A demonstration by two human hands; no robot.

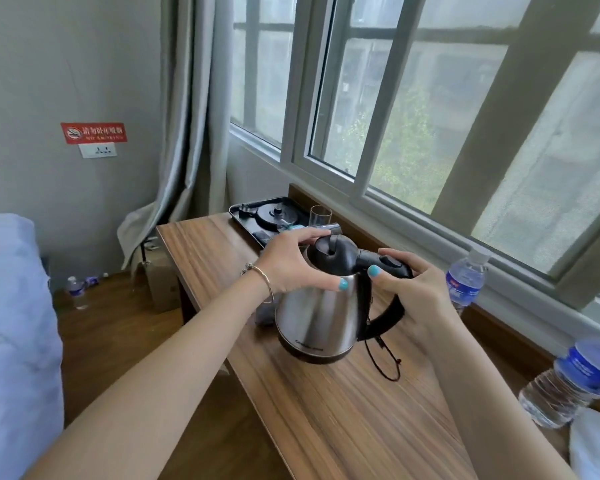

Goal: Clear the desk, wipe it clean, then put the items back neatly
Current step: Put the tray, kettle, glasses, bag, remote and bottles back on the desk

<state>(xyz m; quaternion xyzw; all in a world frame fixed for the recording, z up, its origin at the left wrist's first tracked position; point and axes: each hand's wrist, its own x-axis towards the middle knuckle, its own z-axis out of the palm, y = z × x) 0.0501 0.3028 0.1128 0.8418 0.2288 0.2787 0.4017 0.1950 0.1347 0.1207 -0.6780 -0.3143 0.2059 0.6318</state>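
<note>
Both hands clamp the steel kettle (pixel 317 317), which stands at the centre of the wooden counter (pixel 343 420). The left hand (pixel 291 268) cups its shoulder by the lid; the right hand (pixel 409 289) wraps the black handle at 3 o'clock. To move it well, the person should lift it upright, clear of the loose black cord (pixel 383 358) at 5 o'clock, toward the black tray (pixel 243 211) at 11 o'clock.

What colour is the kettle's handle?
Black, on a shiny steel body; the kettle's handle shows in the head view, gripped by the right hand.
</note>
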